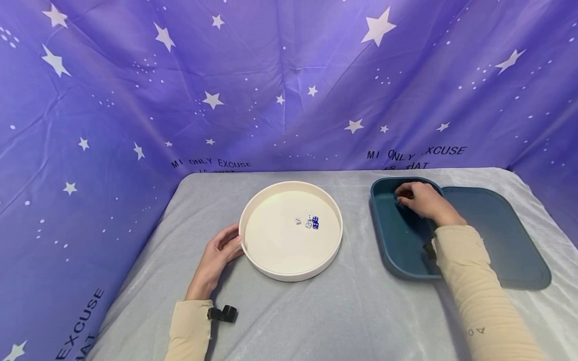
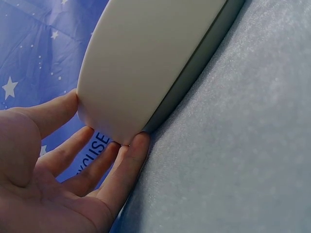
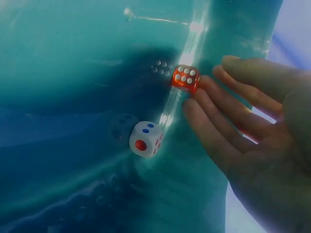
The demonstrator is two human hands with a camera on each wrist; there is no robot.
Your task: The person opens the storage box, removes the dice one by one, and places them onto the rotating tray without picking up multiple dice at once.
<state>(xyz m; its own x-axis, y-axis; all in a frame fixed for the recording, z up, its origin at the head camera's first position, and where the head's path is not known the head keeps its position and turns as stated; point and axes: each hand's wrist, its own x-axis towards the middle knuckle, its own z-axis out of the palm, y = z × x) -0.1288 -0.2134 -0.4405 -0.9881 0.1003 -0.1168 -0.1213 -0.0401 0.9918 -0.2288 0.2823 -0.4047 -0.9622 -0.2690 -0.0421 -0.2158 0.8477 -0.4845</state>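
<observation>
My left hand (image 1: 215,253) touches the left side of a round cream tray (image 1: 289,276). In the left wrist view its thumb lies at the rim and its spread fingertips rest on the outer wall (image 2: 146,58). Inside the tray are white dice (image 1: 298,220) and two blue dice (image 1: 315,225). My right hand (image 1: 424,200) reaches into a teal box (image 1: 384,245). In the right wrist view its fingertips meet a translucent red die (image 3: 185,78) by the box wall, without wrapping round it. A larger white die (image 3: 146,139) lies near the red one.
A flat teal lid (image 1: 506,235) lies to the right of the box, partly behind the right forearm. Grey cloth (image 1: 352,311) covers the table. Purple star-printed fabric (image 1: 280,75) hangs at the back and sides.
</observation>
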